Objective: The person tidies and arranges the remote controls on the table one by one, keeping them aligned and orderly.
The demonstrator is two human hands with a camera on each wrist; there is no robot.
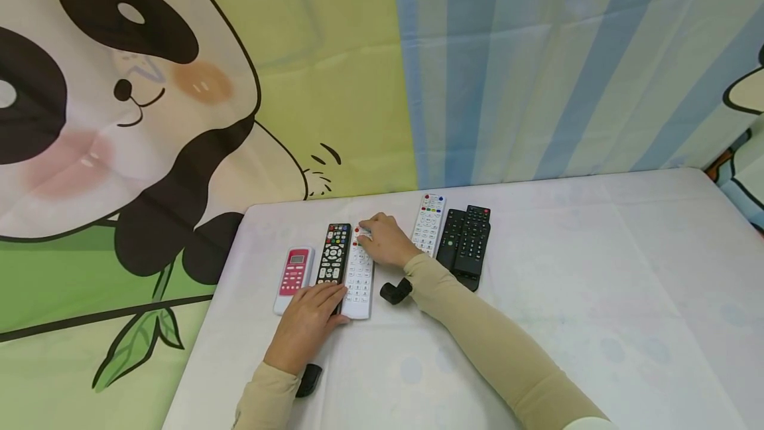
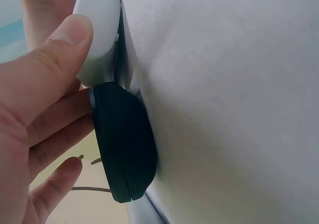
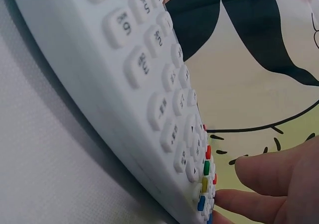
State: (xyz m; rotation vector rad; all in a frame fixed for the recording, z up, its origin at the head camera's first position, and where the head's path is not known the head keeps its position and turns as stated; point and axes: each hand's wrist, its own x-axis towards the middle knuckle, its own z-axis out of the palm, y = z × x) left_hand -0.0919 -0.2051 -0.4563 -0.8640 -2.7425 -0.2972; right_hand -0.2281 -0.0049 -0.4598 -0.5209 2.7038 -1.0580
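Observation:
A white remote control [image 1: 358, 287] with coloured buttons lies face up on the table, close beside a black remote control [image 1: 332, 254]. My left hand [image 1: 307, 320] rests over the lower end of the black remote, with its thumb on the near end of the white one. The left wrist view shows the black remote's end [image 2: 124, 144] below the white remote's end [image 2: 102, 30], fingers extended over the upper face. At the far end of the white remote, my right hand [image 1: 386, 243] touches it with its fingertips. The right wrist view has those fingers [image 3: 269, 204] by the coloured buttons.
Left of the pair lies a white remote with a red face [image 1: 294, 277]. To the right are another white remote [image 1: 428, 221] and two black remotes [image 1: 474, 244] lying against each other, partly behind my right forearm. A printed panda curtain [image 1: 334, 85] hangs behind the white-covered table [image 1: 597, 284].

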